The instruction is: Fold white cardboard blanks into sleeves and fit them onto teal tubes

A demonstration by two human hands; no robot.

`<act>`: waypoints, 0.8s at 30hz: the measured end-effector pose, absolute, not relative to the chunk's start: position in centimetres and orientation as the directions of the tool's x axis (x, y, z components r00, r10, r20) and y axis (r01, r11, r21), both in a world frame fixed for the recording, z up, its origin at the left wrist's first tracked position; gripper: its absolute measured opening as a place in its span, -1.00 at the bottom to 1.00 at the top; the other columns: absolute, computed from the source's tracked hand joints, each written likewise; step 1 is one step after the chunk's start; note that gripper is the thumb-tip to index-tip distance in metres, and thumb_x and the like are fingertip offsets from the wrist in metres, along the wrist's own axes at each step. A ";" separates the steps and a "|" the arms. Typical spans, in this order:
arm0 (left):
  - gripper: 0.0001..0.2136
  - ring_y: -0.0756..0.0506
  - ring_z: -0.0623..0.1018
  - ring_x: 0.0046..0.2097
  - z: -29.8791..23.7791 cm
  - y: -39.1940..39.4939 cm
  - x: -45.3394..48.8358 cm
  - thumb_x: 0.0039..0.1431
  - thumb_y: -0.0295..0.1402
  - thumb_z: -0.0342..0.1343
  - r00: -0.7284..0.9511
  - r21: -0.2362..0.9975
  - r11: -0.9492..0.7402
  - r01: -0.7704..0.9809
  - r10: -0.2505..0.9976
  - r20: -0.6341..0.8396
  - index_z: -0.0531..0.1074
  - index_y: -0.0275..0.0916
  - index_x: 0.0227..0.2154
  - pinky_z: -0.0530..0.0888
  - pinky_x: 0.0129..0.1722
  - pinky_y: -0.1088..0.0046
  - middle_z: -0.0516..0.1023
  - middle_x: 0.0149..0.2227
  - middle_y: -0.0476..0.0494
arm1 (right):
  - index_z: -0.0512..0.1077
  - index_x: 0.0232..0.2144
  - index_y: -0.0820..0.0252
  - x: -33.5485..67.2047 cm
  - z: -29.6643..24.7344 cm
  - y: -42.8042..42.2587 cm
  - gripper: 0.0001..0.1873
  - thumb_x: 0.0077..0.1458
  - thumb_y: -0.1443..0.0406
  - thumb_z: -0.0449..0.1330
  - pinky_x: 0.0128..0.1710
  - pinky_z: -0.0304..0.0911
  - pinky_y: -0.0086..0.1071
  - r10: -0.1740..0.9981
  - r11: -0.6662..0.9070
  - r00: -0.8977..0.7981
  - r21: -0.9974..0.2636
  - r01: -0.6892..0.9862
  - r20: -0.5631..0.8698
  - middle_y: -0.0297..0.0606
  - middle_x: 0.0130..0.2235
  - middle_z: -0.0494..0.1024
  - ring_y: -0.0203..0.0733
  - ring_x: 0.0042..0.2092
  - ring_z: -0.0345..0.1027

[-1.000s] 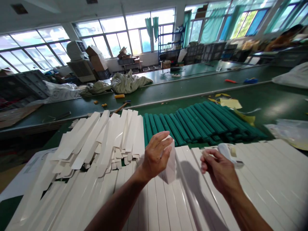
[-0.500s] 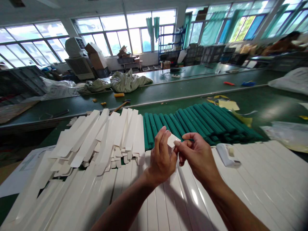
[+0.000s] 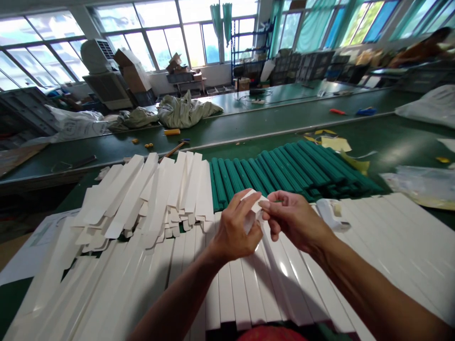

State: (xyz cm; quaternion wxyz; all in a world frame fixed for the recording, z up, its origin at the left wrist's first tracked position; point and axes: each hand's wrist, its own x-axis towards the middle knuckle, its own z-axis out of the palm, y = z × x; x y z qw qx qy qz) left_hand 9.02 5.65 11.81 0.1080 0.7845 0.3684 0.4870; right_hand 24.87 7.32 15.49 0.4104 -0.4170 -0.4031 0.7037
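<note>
I'm judging this small folded white card piece (image 3: 253, 207) light, thin and easily creased, so edge contact looks safest. It's sitting at lower centre, my left hand (image 3: 236, 226) grasping it, my right hand (image 3: 293, 220) pressing against its corner, grip unclear, forearms angling inward above white strips (image 3: 241, 293).

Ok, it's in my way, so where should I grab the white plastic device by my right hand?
Wrap your right hand around its long middle, coming from above: the white plastic device lies slanted on the white panels, nothing sits on top of it, and its narrow body suits that grip.
</note>
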 end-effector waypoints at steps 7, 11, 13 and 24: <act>-0.49 -0.25 0.36 0.16 11.2 4.8 7.7 0.11 -0.42 0.03 0.208 0.673 -0.601 0.431 0.792 0.574 0.21 -0.29 0.16 0.39 0.13 0.11 0.32 0.13 -0.36 | 0.25 -0.40 0.18 22.4 8.2 5.6 -0.51 0.02 -0.12 0.19 -0.68 0.07 -0.46 0.999 -0.005 0.053 -0.974 0.227 0.008 -0.45 -0.65 0.29 -0.31 -0.65 0.16; -0.45 -0.21 0.43 0.06 9.9 5.2 7.5 0.18 -0.29 0.11 0.036 0.750 -0.440 0.495 0.872 0.488 0.14 -0.27 0.20 0.47 0.00 0.20 0.29 0.10 -0.34 | 0.32 -0.25 0.27 21.0 1.3 4.7 -0.55 0.13 -0.04 0.09 -0.42 0.29 -0.29 0.912 0.294 -0.033 -0.594 0.748 0.410 -0.07 -0.33 0.48 -0.06 -0.32 0.38; -0.47 -0.20 0.43 0.06 9.5 5.6 7.7 0.22 -0.26 0.09 -0.003 0.759 -0.422 0.495 0.873 0.487 0.12 -0.24 0.22 0.46 0.01 0.22 0.28 0.11 -0.33 | 0.29 -0.18 0.33 20.7 -0.9 4.4 -0.58 0.16 0.05 0.06 -0.37 0.31 -0.25 0.874 0.349 -0.126 -0.426 0.835 0.469 0.04 -0.25 0.48 0.00 -0.25 0.40; -0.28 -0.33 0.09 0.35 0.9 4.7 -0.1 0.08 -0.44 0.13 0.084 0.262 -0.182 0.948 0.934 0.346 0.02 -0.16 0.31 0.16 0.26 -0.04 0.05 0.34 -0.31 | 0.08 0.14 0.68 24.1 -5.0 3.0 -0.40 0.28 0.18 -0.06 -0.44 0.32 -0.23 0.963 0.263 -0.267 -0.083 0.961 -0.036 0.11 -0.35 0.55 0.07 -0.37 0.52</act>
